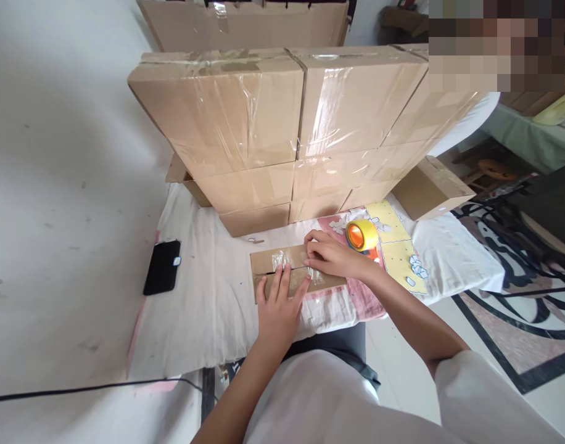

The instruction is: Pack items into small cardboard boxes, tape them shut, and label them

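Note:
A small flat cardboard box (326, 282) lies on the cloth-covered table in front of me. Strips of shiny clear tape (282, 258) cross its top, over a dark seam between the flaps. My left hand (281, 305) lies on the near left part of the box, fingers spread and pressing on the cardboard and tape. On its right part rests my right hand (331, 254), with fingers curled and the thumb drawn in near the tape. Whatever those fingertips pinch is hidden. Just beyond that hand sits a yellow tape roll (364, 234) with an orange core.
Behind the box rises a wall of stacked, taped cartons (259, 123). An open carton (433, 188) stands at the right, and another open carton (197, 188) is partly hidden at the left. A black phone-like object (162, 268) lies near the left wall. A cable (79, 390) runs below.

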### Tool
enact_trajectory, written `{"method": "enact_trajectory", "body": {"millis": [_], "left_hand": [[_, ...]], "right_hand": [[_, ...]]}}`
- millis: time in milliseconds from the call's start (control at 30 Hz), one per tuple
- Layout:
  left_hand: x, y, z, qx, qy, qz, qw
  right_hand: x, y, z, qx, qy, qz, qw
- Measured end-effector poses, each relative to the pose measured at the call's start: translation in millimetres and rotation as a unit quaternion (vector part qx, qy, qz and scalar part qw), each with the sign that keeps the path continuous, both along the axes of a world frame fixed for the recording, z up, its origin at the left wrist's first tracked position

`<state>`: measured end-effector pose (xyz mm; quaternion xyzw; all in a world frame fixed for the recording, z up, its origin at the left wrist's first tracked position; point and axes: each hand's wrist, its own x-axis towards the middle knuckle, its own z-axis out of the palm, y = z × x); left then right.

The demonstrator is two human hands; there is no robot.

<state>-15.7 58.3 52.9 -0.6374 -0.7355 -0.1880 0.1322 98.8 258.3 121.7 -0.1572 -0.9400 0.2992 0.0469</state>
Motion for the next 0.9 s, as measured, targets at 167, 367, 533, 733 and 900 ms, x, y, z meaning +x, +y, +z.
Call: {"method": "enact_trajectory", "body": {"millis": [167, 367, 533, 733, 900], "left_hand": [[0, 2, -1.1, 0.003, -0.008, -0.001, 1.0], [5, 1, -6.2, 0.021, -0.026, 0.01, 0.999], [4, -1, -4.3, 0.011, -0.037, 0.013, 0.999], [13, -1, 7.1, -0.026, -0.051, 0.018, 0.998], [27, 19, 17.5, -0.066, -0.047, 0.007, 0.997]], "right_hand": [[-3, 0, -0.8, 0.043, -0.012, -0.067, 0.997], [67, 16, -22.9, 0.2, 0.307, -0.534, 0.762], [144, -16, -64.9, 0.197, 0.269, -0.559, 0.759], [167, -71, -118.0, 0.136, 0.206, -0.522, 0.817], [150, -87, -159.5, 0.179, 0.117, -0.472, 0.855]]}}
